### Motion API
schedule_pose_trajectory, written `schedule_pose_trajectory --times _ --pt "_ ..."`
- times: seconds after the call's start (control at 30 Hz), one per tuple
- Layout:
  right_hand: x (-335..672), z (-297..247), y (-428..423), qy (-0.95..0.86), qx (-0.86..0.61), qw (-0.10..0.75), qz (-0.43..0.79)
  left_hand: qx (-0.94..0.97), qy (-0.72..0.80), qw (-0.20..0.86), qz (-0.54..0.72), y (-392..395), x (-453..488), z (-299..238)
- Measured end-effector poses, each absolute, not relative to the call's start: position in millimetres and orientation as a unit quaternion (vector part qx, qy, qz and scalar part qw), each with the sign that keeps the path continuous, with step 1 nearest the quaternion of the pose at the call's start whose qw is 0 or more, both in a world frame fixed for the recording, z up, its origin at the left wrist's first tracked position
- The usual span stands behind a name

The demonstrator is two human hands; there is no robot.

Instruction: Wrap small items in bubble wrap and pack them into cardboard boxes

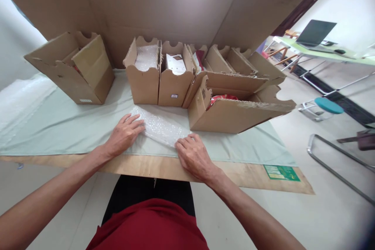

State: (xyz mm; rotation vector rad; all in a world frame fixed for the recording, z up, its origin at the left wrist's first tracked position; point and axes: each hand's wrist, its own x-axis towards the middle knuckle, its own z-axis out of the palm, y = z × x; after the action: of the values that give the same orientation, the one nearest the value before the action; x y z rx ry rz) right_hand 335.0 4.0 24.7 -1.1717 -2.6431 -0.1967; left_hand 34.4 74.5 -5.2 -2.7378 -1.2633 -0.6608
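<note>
A flat strip of clear bubble wrap (162,127) lies slantwise on the pale green cloth in front of me. My left hand (124,133) rests at its left end, fingers stretched out and slightly apart, the tips touching the wrap. At the right end, the fingers of my right hand (193,152) are curled over the wrap's near edge and closed on it; the thumb is hidden. Close to the right hand is a long open cardboard box (234,116) with something red inside.
Behind the wrap stand cardboard bins, one holding bubble wrap (145,56), another a white item (175,64). A separate cardboard box (88,82) is at left. More bubble wrap (22,105) lies far left. The wooden table edge (140,165) is near my body.
</note>
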Motion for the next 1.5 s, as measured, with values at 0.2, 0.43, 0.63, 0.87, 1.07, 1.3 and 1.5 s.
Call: schedule_pose_trajectory --times 0.2,0.43,0.63,0.87,1.07,1.3,1.5 --pt "286.9 40.2 -33.4 -0.924 -0.349 0.155 0.003 -0.877 -0.424 0.037 -0.223 43.5 31.6 13.5" --pt "271.7 42.8 -36.8 -0.909 -0.340 0.190 0.147 -0.879 -0.370 -0.086 -0.288 -43.5 46.4 10.3" --pt "298.9 39.5 -27.6 -0.846 -0.337 0.275 0.309 -0.776 -0.440 -0.169 -0.419 -41.1 50.8 -5.0" --pt "282.4 6.8 -0.3 -0.697 -0.453 0.340 0.440 -0.699 -0.546 -0.197 -0.418 -44.2 55.2 0.6" --pt "262.0 5.9 17.2 -0.689 -0.505 0.333 0.399 -0.650 -0.621 -0.097 -0.427 -35.8 60.2 -10.0" --pt "259.2 -1.7 20.8 -0.742 -0.529 0.307 0.273 -0.685 -0.609 0.004 -0.399 -32.3 63.5 -14.8" --pt "271.7 10.8 -0.3 -0.848 -0.416 0.320 0.079 -0.704 -0.622 0.013 -0.342 -26.8 61.7 -13.8"
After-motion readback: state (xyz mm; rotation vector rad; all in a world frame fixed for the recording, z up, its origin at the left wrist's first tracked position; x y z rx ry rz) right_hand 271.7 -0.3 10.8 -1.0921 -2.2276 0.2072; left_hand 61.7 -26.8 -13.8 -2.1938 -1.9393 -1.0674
